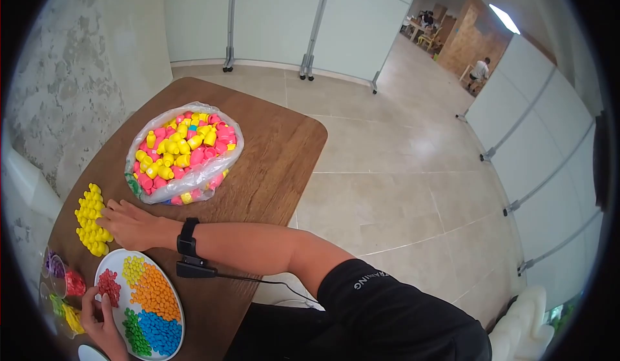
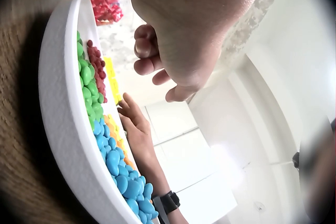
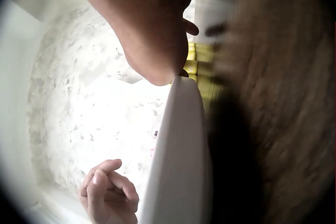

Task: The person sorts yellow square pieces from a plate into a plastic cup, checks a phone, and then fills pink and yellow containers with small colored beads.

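My right hand [image 1: 132, 225] lies at the near side of a cluster of small yellow bottles [image 1: 92, 216], its fingertips right at them. From the left wrist view, that hand [image 2: 137, 129] reaches down past the far rim of the plate. The white oval plate [image 1: 115, 257] carries sorted candy-like pieces: red [image 1: 110, 288], yellow [image 1: 133, 268], orange [image 1: 156, 293], green [image 1: 135, 332] and blue [image 1: 161, 334]. My left hand [image 1: 103, 329] hovers by the plate's left rim near the red pieces. Its fingers are loosely bent, thumb close to the forefinger, with nothing visible between them.
A clear plastic bag [image 1: 197, 181] full of pink and yellow bottles stands on the brown table [image 1: 278, 148]. Clear cups with red pieces [image 1: 74, 283] and yellow pieces [image 1: 72, 319] stand at the left edge. A cable [image 1: 258, 280] trails from the right wrist.
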A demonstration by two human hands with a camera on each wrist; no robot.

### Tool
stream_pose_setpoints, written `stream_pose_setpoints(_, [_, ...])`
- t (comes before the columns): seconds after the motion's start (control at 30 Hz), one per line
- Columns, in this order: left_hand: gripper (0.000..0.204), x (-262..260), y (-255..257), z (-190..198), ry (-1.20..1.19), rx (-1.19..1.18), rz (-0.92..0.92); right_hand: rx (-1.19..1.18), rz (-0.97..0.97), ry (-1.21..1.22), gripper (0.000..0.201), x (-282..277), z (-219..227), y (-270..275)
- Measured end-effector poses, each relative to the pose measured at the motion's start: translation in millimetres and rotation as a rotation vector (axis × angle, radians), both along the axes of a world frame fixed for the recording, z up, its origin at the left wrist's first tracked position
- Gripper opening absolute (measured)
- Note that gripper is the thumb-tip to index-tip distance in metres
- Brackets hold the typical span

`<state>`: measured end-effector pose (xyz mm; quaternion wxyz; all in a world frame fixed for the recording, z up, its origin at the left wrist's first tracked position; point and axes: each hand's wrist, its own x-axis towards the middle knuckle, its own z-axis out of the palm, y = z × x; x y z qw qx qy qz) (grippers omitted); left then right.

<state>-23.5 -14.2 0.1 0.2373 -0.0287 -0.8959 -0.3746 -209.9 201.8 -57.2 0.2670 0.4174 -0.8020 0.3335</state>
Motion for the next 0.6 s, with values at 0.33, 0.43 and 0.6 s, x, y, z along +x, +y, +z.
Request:
stream_pose_setpoints(0.33, [0.018, 1.9, 2.3, -2.7, -0.009, 0.022, -0.012, -0.002, -0.015, -0.089, 0.012, 1.7, 24.2, 11.6])
stream_pose_setpoints(0.43, [0.019, 3.6, 5.5, 5.6, -0.078, -0.014, -0.012, 0.009, -0.003, -0.194, 0.016, 1.4, 30.7, 18.3])
stream_pose_setpoints(0.6, [0.024, 10.1, 23.8, 19.2, -0.13, -0.011, -0.018, -0.186, 0.026, -0.071, 0.018, 19.8, 57.4, 20.9])
